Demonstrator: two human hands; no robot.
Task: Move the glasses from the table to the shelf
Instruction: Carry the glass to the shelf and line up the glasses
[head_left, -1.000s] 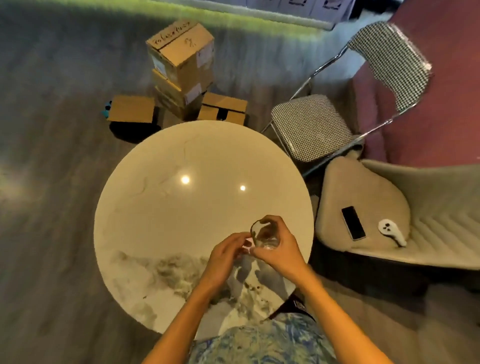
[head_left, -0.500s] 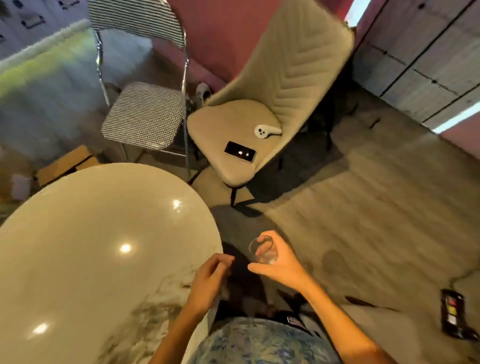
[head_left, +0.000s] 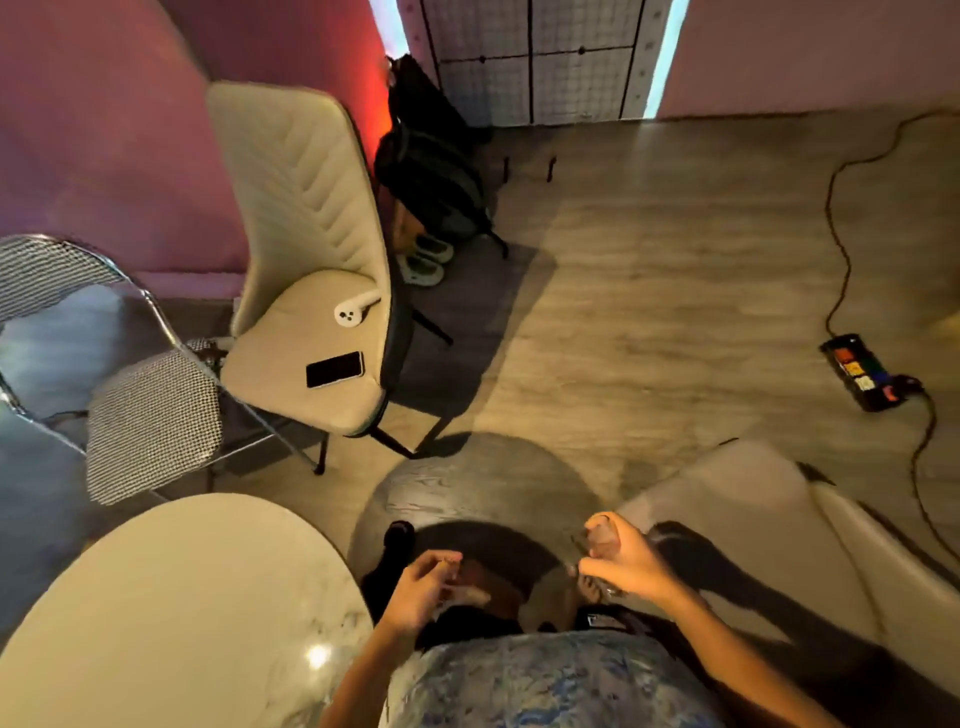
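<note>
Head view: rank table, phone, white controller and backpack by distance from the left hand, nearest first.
1. Table, just left of the left hand.
2. Phone, at the front of the beige chair seat.
3. White controller, further back on that seat.
4. Backpack, on the floor by the far wall.

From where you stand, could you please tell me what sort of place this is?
Likely a home dining or living room: round pale marble table, cream quilted chair, black backpack and slippers on wood-plank floor.
</note>
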